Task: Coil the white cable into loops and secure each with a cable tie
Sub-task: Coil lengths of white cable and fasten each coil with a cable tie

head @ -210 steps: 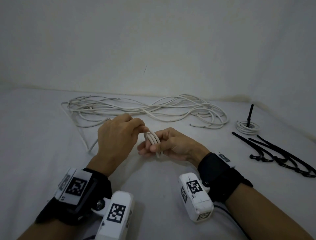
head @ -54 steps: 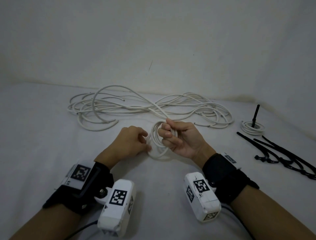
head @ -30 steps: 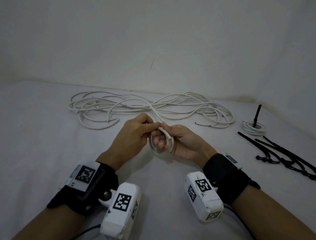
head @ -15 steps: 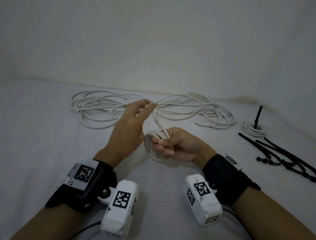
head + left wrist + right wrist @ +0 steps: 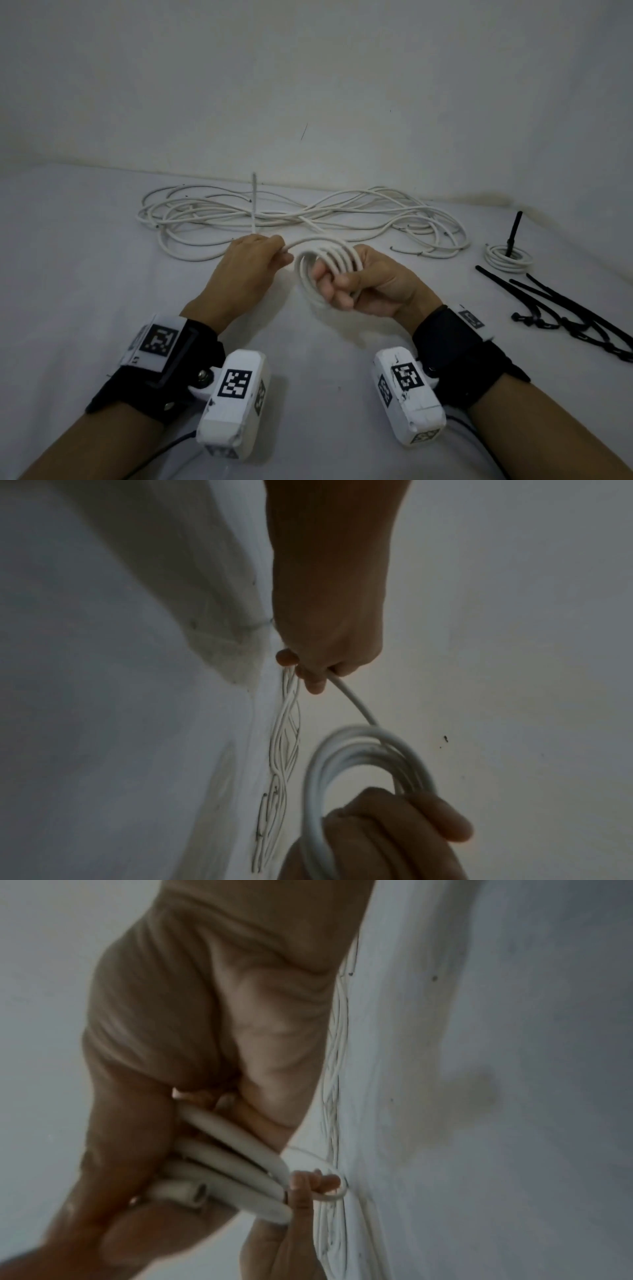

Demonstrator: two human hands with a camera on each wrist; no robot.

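My right hand (image 5: 346, 281) grips a small coil of white cable (image 5: 320, 263) of several loops, held above the table; the same coil (image 5: 363, 758) fills the lower left wrist view, and its cut end (image 5: 197, 1194) shows in the right wrist view. My left hand (image 5: 260, 260) pinches the strand (image 5: 308, 241) leading into the coil, just left of it. A free cable end (image 5: 254, 195) sticks up behind the left hand. Loose white cable (image 5: 342, 219) lies tangled at the back of the table. Black cable ties (image 5: 561, 308) lie at the right.
A small finished white coil (image 5: 508, 257) with an upright black tie (image 5: 513, 229) sits at the right, behind the ties. The white table (image 5: 85, 274) meets a plain wall at the back. Camera units are strapped to both wrists.
My left hand has come down from the raised strand and now pinches the cable beside the coil. The coil in the right hand has gained a loop and tilted toward me.
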